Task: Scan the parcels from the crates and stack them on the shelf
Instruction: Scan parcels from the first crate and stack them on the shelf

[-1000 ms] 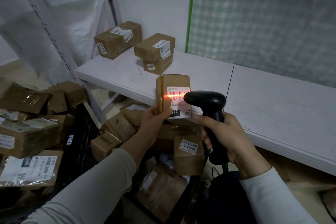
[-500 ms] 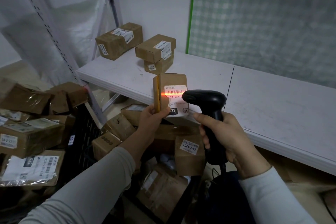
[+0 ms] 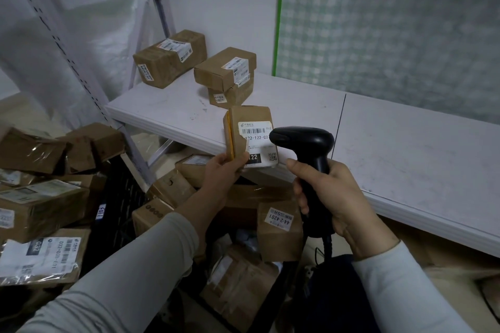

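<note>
a long white shelf point(image 3: 405, 143) runs from the near right to the far left. behind it are a white wall and a green checked sheet point(image 3: 392, 21). in the head view, one brown box point(image 3: 170, 58) lies at the far left of the shelf. just to its right, a top box point(image 3: 224, 65) sits on a bottom box point(image 3: 230, 94).

the left hand point(image 3: 221, 173) holds a small parcel point(image 3: 251, 121) up straight, in front of the near edge of the shelf. its fingers and thumb curl round the parcel's low left corner. the parcel's white label faces the camera.

the right hand point(image 3: 332, 192) is wrapped tight round the handle of a black scanner point(image 3: 305, 138). the scanner's head is just right of the label and hides a bit of it.

below the hands, a black crate point(image 3: 119, 197) is full of brown parcels, and one labelled box point(image 3: 278, 230) stands just left of the scanner handle. a pile of parcels point(image 3: 40, 205) lies on the near left.
</note>
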`<action>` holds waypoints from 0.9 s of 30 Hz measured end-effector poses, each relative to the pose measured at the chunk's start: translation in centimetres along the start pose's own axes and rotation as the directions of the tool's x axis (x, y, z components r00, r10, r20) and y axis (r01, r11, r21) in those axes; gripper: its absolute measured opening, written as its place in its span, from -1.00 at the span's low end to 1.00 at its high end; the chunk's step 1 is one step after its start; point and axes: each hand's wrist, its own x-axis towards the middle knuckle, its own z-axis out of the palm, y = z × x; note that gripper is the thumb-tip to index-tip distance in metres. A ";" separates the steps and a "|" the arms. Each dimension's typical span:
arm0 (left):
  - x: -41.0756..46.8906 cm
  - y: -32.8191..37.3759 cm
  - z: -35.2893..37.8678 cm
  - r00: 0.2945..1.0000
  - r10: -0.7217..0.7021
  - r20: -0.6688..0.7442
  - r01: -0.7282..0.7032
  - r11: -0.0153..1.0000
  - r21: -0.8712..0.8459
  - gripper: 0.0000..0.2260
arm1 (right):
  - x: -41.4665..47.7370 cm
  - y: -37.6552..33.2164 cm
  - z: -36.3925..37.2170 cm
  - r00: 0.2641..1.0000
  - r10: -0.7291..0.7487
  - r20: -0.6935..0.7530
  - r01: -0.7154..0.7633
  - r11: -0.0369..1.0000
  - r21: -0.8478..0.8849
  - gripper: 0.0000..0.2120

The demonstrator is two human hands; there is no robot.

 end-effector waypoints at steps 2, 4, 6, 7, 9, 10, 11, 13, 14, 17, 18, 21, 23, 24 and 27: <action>1.0 1.1 0.7 0.998 -0.034 -0.044 0.036 0.998 0.043 -0.72 | 0.3 0.1 -0.2 1.000 0.000 -0.009 0.001 1.000 0.026 -0.77; 2.5 2.3 1.7 0.994 -0.020 -0.110 0.034 0.991 0.126 -0.68 | 0.6 0.2 -0.4 1.000 0.008 -0.018 -0.007 0.999 0.040 -0.77; 4.0 3.5 2.7 0.986 0.043 -0.160 0.008 0.953 0.302 -0.52 | 0.9 0.4 -0.5 1.000 0.015 -0.023 -0.014 0.999 0.043 -0.77; 4.6 3.8 3.1 0.986 0.072 -0.152 -0.005 0.915 0.402 -0.44 | 1.1 0.5 -0.6 1.000 0.016 -0.023 -0.015 0.999 0.043 -0.76; 5.2 4.0 3.8 0.987 0.128 -0.102 -0.042 0.801 0.597 -0.35 | 1.6 0.8 -0.7 0.999 0.020 -0.025 -0.019 0.998 0.052 -0.76; 5.0 3.8 3.9 0.976 0.205 -0.070 -0.096 0.698 0.709 -0.32 | 1.9 1.0 -0.8 0.999 0.027 -0.026 -0.025 0.998 0.059 -0.76; 4.6 3.4 3.8 0.952 0.307 -0.010 -0.161 0.526 0.835 -0.31 | 2.1 1.1 -0.9 0.999 0.034 -0.024 -0.033 0.997 0.066 -0.77; 3.8 2.1 3.6 0.863 0.459 0.211 -0.293 0.113 0.950 -0.35 | 2.7 1.3 -1.0 0.999 0.047 -0.013 -0.045 0.996 0.078 -0.79; 4.0 1.6 3.5 0.833 0.461 0.306 -0.348 0.006 0.938 -0.39 | 3.0 1.4 -1.0 0.999 0.053 -0.006 -0.052 0.995 0.080 -0.80; 6.2 1.7 4.0 0.812 0.394 0.431 -0.462 -0.019 0.887 -0.43 | 3.9 1.6 -0.8 0.997 0.070 0.018 -0.071 0.994 0.083 -0.82; 7.3 1.9 4.3 0.798 0.390 0.459 -0.496 -0.008 0.868 -0.45 | 4.2 1.7 -0.7 0.997 0.074 0.021 -0.075 0.994 0.085 -0.82; 10.4 2.9 5.5 0.780 0.368 0.506 -0.522 -0.064 0.851 -0.52 | 5.2 1.8 -0.7 0.997 0.079 0.019 -0.081 0.992 0.102 -0.82; 12.5 3.4 6.0 0.801 0.361 0.478 -0.499 -0.039 0.866 -0.56 | 5.9 2.0 -0.9 0.997 0.081 0.014 -0.082 0.990 0.118 -0.81; 13.6 3.7 6.2 0.809 0.363 0.462 -0.482 -0.040 0.875 -0.57 | 6.1 2.1 -1.1 0.996 0.085 0.010 -0.086 0.989 0.122 -0.80; 16.3 4.5 6.3 0.821 0.355 0.446 -0.427 -0.135 0.894 -0.53 | 6.7 2.5 -1.3 0.995 0.098 0.007 -0.098 0.987 0.127 -0.79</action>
